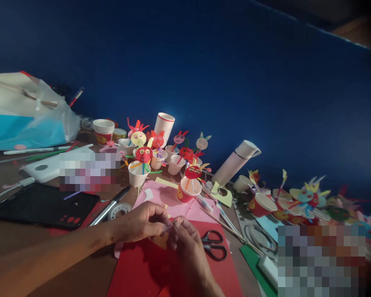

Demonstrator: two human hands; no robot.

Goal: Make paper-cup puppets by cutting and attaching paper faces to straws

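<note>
Small piece (168, 226), purplish, pinched between left hand (142, 223) and right hand (189, 244)

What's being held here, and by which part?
The left hand and right hand pinch one small pale piece between them, over the red sheet; it is too small and blurred to tell which part.

Reds and pinks against deep blue
Red paper (136, 268) under the left hand (142, 225); pink paper (173, 198) just beyond it; black scissors (214, 245) beside the right hand (188, 243); blue wall (235, 82) behind.
</note>
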